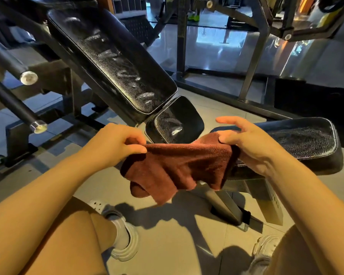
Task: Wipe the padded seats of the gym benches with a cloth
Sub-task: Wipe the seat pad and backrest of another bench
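A reddish-brown cloth [177, 167] hangs stretched between both hands in front of me. My left hand [115, 143] pinches its left top edge between thumb and fingers. My right hand [252, 143] grips the right top edge with the thumb, its index finger sticking out. Behind the cloth lies a flat black padded bench [304, 141], at the right. An inclined bench stands to the left, with a long black back pad [115, 62] and a small seat pad [175, 120]; both show pale streaks.
Black steel frames [179, 36] and bars with capped ends [29, 77] surround the benches at left and back. The flat bench's metal leg [222, 207] reaches the tiled floor below the cloth. My legs and white shoes [123, 239] are at the bottom.
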`<state>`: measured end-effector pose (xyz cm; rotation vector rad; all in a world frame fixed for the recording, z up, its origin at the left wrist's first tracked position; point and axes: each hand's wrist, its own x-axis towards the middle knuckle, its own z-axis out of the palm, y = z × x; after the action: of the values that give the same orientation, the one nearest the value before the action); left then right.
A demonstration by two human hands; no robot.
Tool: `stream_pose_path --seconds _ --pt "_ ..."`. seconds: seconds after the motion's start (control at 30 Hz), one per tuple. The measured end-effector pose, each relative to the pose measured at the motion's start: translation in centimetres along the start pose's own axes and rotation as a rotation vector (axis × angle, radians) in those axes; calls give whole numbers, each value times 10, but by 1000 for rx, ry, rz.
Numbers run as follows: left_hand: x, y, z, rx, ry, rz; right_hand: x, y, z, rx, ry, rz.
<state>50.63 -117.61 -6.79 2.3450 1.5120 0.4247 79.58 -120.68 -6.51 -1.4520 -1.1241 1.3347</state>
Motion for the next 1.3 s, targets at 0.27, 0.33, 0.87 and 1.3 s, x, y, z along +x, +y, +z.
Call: stream_pose_path --seconds 0.27,0.33,0.87,1.3 --pt "1 -10 2 -217 14 -40 3 -4 9 365 41 -55" --pt "2 -10 5 -245 57 -44 2 -9 13 450 67 -147" --pt "18 14 58 -107 37 -1 -12 -26 13 444 109 -368" --pt "9 55 143 -617 130 -208 -25 -30 -17 539 139 -401"
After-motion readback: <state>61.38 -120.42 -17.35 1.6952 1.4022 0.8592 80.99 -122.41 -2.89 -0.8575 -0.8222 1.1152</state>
